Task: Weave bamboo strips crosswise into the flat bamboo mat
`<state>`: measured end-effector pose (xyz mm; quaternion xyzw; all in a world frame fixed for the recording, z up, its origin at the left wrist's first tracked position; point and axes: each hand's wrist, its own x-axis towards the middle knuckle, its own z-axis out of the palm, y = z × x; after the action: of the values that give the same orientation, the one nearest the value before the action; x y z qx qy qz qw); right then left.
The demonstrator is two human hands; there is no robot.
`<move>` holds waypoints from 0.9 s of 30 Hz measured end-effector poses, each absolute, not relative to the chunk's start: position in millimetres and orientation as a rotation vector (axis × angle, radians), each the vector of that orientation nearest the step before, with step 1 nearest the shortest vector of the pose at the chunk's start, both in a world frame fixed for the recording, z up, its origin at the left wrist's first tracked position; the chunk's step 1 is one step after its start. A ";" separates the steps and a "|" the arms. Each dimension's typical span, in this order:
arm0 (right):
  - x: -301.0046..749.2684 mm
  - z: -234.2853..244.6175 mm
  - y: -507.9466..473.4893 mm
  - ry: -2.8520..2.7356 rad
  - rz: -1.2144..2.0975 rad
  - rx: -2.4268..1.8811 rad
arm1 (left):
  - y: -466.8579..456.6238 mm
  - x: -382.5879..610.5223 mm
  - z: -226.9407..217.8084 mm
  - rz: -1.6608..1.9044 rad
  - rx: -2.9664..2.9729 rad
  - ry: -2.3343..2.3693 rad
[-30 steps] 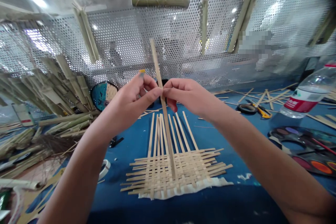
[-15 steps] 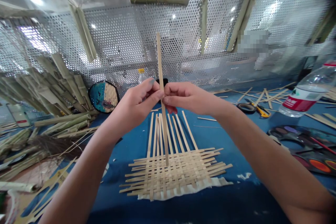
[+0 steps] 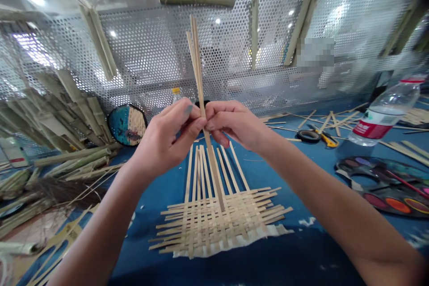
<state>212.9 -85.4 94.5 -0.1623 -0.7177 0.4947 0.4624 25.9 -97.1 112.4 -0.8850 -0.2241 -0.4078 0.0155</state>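
Note:
My left hand (image 3: 177,132) and my right hand (image 3: 231,123) meet in front of me, thumbs and fingertips pinched on thin bamboo strips (image 3: 200,71). The strips stand nearly upright and fan slightly apart at their top ends. Their lower end hangs over a woven bamboo mat (image 3: 208,221) on the blue table; whether it touches the mat I cannot tell. Several long strips of the mat stretch away from me, and short ends stick out at both sides. Whitish material shows along its near edge.
Bamboo pieces (image 3: 77,161) pile up at the left beside a round painted panel (image 3: 126,125). To the right are a roll of black tape (image 3: 309,136), a yellow cutter (image 3: 330,141), a water bottle (image 3: 375,120) and a paint palette (image 3: 372,183). A perforated metal screen (image 3: 144,49) stands behind.
What looked like a single strip now shows as several, spread at the top. Their lower end has swung slightly right. Both hands keep their pinch, and the view has shifted a little.

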 end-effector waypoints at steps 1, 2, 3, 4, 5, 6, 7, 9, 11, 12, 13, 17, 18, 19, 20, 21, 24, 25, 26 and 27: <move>211.3 94.0 -86.0 -1.738 1.233 -0.395 | -96.5 25.8 112.2 -1.264 -2.742 -0.673; 209.7 93.4 -86.4 -1.709 1.256 -0.388 | -96.0 25.6 111.9 -1.258 -2.731 -0.653; 208.2 92.6 -86.6 -1.680 1.281 -0.377 | -95.6 25.3 111.5 -1.255 -2.718 -0.640; 206.9 91.9 -86.8 -1.655 1.306 -0.363 | -95.4 24.9 111.1 -1.256 -2.706 -0.634; 205.7 91.5 -87.2 -1.635 1.328 -0.347 | -95.5 24.5 110.8 -1.267 -2.697 -0.632; 204.5 91.4 -88.1 -1.622 1.348 -0.331 | -95.9 24.1 110.5 -1.291 -2.692 -0.626; 203.4 91.8 -89.7 -1.609 1.367 -0.317 | -96.6 23.8 110.5 -1.322 -2.700 -0.613; 200.9 94.3 -95.6 -1.580 1.423 -0.286 | -98.2 23.2 110.9 -1.403 -2.759 -0.550; 197.6 98.3 -104.6 -1.533 1.478 -0.279 | -99.3 22.5 111.9 -1.493 -2.837 -0.468; 195.7 100.4 -109.3 -1.506 1.490 -0.281 | -99.3 22.0 112.5 -1.527 -2.859 -0.430; 193.8 102.2 -113.6 -1.480 1.486 -0.288 | -99.1 21.5 112.9 -1.540 -2.862 -0.411; 190.0 104.2 -118.4 -1.401 1.422 -0.315 | -99.2 20.9 113.9 -1.409 -2.656 -0.426; 190.6 103.7 -116.2 -1.373 1.410 -0.334 | -100.7 21.6 114.3 -1.381 -2.586 -0.401; 191.7 103.2 -113.5 -1.342 1.398 -0.357 | -103.2 22.9 115.0 -1.369 -2.520 -0.354; 193.2 102.9 -110.6 -1.316 1.381 -0.378 | -106.5 24.5 116.0 -1.382 -2.461 -0.319; 194.9 103.0 -108.1 -1.304 1.358 -0.398 | -110.1 26.4 117.5 -1.415 -2.419 -0.305; 200.3 105.4 -103.1 -1.348 1.263 -0.410 | -119.1 29.5 123.1 -1.588 -2.423 -0.373; 202.1 106.2 -101.1 -1.368 1.228 -0.419 | -120.2 27.9 124.9 -1.661 -2.451 -0.390; 204.1 106.6 -98.0 -1.372 1.201 -0.439 | -120.1 24.1 126.1 -1.728 -2.459 -0.387; 206.4 106.1 -93.3 -1.351 1.196 -0.473 | -118.8 17.9 126.7 -1.776 -2.443 -0.366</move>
<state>206.4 -93.3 106.1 -0.2039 -0.5816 0.5151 0.5956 17.9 -118.8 126.7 -0.8020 -0.1202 -0.5830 0.0494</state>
